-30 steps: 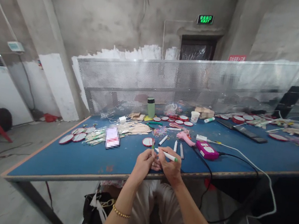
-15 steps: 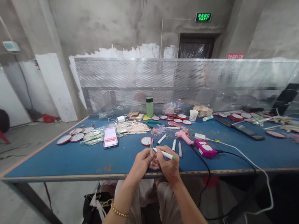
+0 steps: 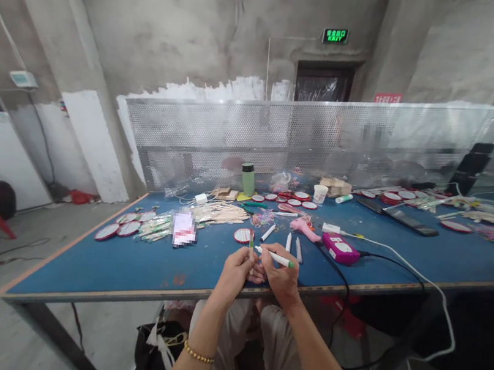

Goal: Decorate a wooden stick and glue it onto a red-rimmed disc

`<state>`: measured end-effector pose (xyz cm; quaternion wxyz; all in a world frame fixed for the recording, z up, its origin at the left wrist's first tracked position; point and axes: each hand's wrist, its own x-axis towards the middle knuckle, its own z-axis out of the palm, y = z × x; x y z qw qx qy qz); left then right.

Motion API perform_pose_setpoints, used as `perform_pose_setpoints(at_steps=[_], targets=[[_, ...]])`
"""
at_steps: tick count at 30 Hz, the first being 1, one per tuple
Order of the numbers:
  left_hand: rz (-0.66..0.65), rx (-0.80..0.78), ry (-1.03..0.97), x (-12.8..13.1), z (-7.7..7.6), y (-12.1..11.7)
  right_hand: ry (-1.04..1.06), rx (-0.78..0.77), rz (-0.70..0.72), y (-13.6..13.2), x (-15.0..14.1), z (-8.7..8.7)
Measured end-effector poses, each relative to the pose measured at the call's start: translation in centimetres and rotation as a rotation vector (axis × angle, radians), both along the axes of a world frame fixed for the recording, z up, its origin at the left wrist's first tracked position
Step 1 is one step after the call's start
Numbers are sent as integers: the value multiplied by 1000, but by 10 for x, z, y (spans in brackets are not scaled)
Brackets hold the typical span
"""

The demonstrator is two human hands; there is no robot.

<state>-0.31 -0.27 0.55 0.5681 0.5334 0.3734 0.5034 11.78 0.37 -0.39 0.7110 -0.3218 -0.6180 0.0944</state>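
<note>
My left hand (image 3: 236, 267) is closed around a narrow wooden craft stick (image 3: 252, 242), which stands upright and has green colour on its upper part. In my right hand (image 3: 282, 277) is a white marker pen (image 3: 280, 258) with a green end, its tip pointing left, close to the stick. Whether the tip touches the wood I cannot tell. Just behind the stick lies a round white disc (image 3: 242, 235) with a red rim. More markers rest on the blue table beyond my right hand, among them a white marker (image 3: 288, 242) and a dark-ended marker (image 3: 268, 233).
A pink glue gun (image 3: 306, 228) and a purple box (image 3: 339, 248) with cables sit to the right. Left are a phone (image 3: 184, 228), loose wooden sticks (image 3: 228, 214) and red-rimmed discs (image 3: 129, 228). A green bottle (image 3: 247, 179) and a paper cup (image 3: 319, 193) stand near the mesh screen (image 3: 218, 131).
The marker's tip has moved slightly away from the stick, to the right. Both hands keep their hold, and the whole view has shifted down a little.
</note>
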Motion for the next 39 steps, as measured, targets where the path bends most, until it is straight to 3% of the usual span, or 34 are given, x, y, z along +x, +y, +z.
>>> perform_pose_setpoints(at_steps=[8, 17, 24, 39], targets=[[25, 10, -38, 0, -2, -1, 55, -39, -2, 0, 2, -1], [16, -32, -21, 1, 0, 1, 9, -39, 63, -2, 1, 1], [-13, -18, 29, 1, 4, -1, -36, -11, 25, -2, 1, 1], [9, 13, 53, 1, -2, 1, -70, -66, 32, -3, 1, 1]])
